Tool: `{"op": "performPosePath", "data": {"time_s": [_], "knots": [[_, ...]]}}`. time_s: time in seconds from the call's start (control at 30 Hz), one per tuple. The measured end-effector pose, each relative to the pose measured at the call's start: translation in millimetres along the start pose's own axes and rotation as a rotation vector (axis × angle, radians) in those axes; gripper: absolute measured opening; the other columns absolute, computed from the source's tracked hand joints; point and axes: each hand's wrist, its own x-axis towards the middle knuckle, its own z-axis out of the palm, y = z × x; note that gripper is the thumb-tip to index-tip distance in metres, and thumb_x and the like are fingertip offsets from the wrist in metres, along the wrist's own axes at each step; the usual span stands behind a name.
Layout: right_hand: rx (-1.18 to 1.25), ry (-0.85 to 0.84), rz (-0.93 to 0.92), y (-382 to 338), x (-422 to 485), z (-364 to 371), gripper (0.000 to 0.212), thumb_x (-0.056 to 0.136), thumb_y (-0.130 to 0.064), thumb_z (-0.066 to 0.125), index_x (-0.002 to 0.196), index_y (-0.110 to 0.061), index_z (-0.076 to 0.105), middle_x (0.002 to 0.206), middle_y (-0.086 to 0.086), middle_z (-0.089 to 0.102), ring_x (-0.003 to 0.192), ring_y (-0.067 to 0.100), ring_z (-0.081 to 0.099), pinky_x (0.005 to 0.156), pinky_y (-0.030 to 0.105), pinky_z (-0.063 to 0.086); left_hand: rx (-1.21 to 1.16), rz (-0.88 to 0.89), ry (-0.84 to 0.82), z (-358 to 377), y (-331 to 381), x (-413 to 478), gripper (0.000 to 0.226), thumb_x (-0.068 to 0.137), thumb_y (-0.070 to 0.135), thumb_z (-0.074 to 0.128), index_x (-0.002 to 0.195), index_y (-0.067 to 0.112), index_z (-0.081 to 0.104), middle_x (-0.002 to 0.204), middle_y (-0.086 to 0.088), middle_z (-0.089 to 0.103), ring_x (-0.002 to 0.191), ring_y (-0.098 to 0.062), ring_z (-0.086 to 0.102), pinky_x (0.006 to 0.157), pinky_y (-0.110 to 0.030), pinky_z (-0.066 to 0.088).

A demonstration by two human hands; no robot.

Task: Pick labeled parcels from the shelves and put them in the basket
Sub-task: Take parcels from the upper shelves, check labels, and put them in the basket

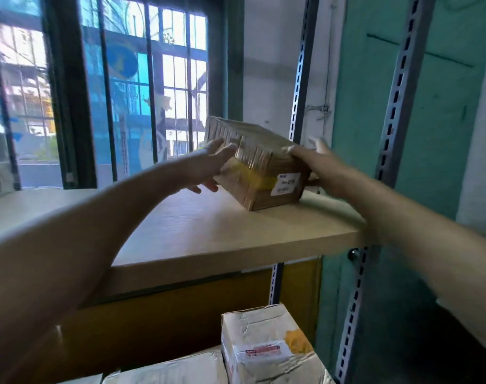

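A brown cardboard parcel (259,162), wrapped in clear tape with a yellow strip and a white label (287,184) on its near side, sits tilted on the light wooden shelf board (208,231); only its near lower edge touches the board. My left hand (208,164) holds its left end, thumb over the top and fingers under. My right hand (316,159) holds its right end, thumb on the top edge and fingers behind. No basket is in view.
Perforated grey metal uprights (397,92) frame the shelf on the right. On the shelf below lie a crumpled white box (264,347) with red print and another pale parcel (167,370). A barred window (142,79) is behind, a teal door (430,120) to the right.
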Motion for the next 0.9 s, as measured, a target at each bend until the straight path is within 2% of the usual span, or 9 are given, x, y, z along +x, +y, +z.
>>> {"op": "performPosePath", "data": {"time_s": [0.13,0.23,0.3,0.37,0.43,0.5,0.6,0.73,0.9], "knots": [[0.108,0.031,-0.139,0.0,-10.9,20.5,0.104,0.061,-0.054,0.073,0.145,-0.027,0.017,0.144,0.009,0.036,0.113,0.022,0.048,0.089,0.039,0.05,-0.3,-0.11,0.047,-6.1,-0.4,-9.8,0.053,0.085,0.07,0.022,0.121,0.032,0.033,0.142,-0.012,0.044,0.094,-0.025,0.057,0.084,-0.04,0.044],[0.068,0.06,-0.211,0.9,-20.0,25.5,0.108,0.063,-0.05,0.076,0.146,-0.027,0.011,0.146,0.007,0.032,0.125,0.023,0.042,0.104,0.045,0.041,-0.423,-0.085,0.129,-9.3,-2.3,-10.6,0.063,0.083,0.067,0.039,0.134,0.033,0.026,0.147,-0.007,0.037,0.109,-0.03,0.054,0.088,-0.043,0.043],[-0.03,0.076,-0.301,-0.2,-27.6,28.8,0.11,0.062,-0.049,0.077,0.147,-0.026,0.01,0.143,0.001,0.028,0.124,0.015,0.038,0.108,0.033,0.033,-0.44,-0.013,0.175,-9.4,-4.6,-9.1,0.076,0.084,0.057,0.049,0.144,0.033,0.009,0.151,-0.005,0.03,0.106,-0.023,0.058,0.083,-0.038,0.047],[-0.135,0.106,-0.385,-1.7,-34.3,30.2,0.106,0.065,-0.045,0.076,0.147,-0.022,0.013,0.135,-0.003,0.027,0.117,0.006,0.033,0.103,0.02,0.027,-0.415,0.109,0.23,-7.7,-7.4,-7.5,0.078,0.089,0.043,0.053,0.146,0.033,0.002,0.154,-0.003,0.024,0.092,-0.007,0.057,0.062,-0.02,0.051],[-0.185,0.116,-0.466,-3.1,-40.1,29.7,0.094,0.071,-0.043,0.073,0.145,-0.027,0.017,0.128,-0.004,0.028,0.114,0.005,0.032,0.096,0.01,0.027,-0.34,0.254,0.308,-7.5,-11.8,-6.8,0.071,0.094,0.027,0.05,0.147,0.032,0.003,0.154,0.003,0.02,0.101,0.001,0.046,0.05,-0.006,0.046],[-0.2,0.06,-0.548,-6.2,-46.8,30.8,0.083,0.076,-0.047,0.066,0.142,-0.042,0.016,0.127,-0.007,0.027,0.115,0.006,0.032,0.086,0.001,0.025,-0.272,0.373,0.369,-9.6,-19.1,-5.5,0.059,0.097,0.014,0.045,0.145,0.032,0.016,0.141,0.012,0.034,0.109,0.005,0.044,0.06,-0.006,0.05],[-0.298,-0.065,-0.663,-11.5,-57.5,35.0,0.066,0.08,-0.052,0.051,0.133,-0.054,0.014,0.135,-0.008,0.022,0.123,0.003,0.025,0.093,-0.003,0.021,-0.225,0.278,0.419,-14.8,-23.6,-6.7,0.036,0.1,0.013,0.036,0.132,0.027,0.044,0.127,0.011,0.05,0.114,-0.007,0.05,0.08,-0.019,0.052],[-0.511,-0.109,-0.808,-14.6,-66.5,37.4,0.061,0.084,-0.048,0.046,0.136,-0.045,0.015,0.153,-0.01,0.012,0.142,0.012,0.008,0.111,0.025,0.011,-0.221,0.064,0.349,-13.8,-13.2,-15.2,0.03,0.099,0.038,0.035,0.122,0.031,0.052,0.1,0.01,0.054,0.084,-0.005,0.054,0.063,-0.015,0.049],[-0.6,-0.169,-0.934,-15.1,-71.2,35.5,0.052,0.085,-0.046,0.051,0.135,-0.036,0.039,0.151,-0.011,0.01,0.141,0.008,0.007,0.111,0.03,0.024,-0.489,0.134,0.192,-13.7,8.7,-26.8,0.033,0.092,0.057,0.026,0.083,0.042,0.053,0.074,0.033,0.06,0.063,0.015,0.057,0.063,-0.011,0.037]]}}
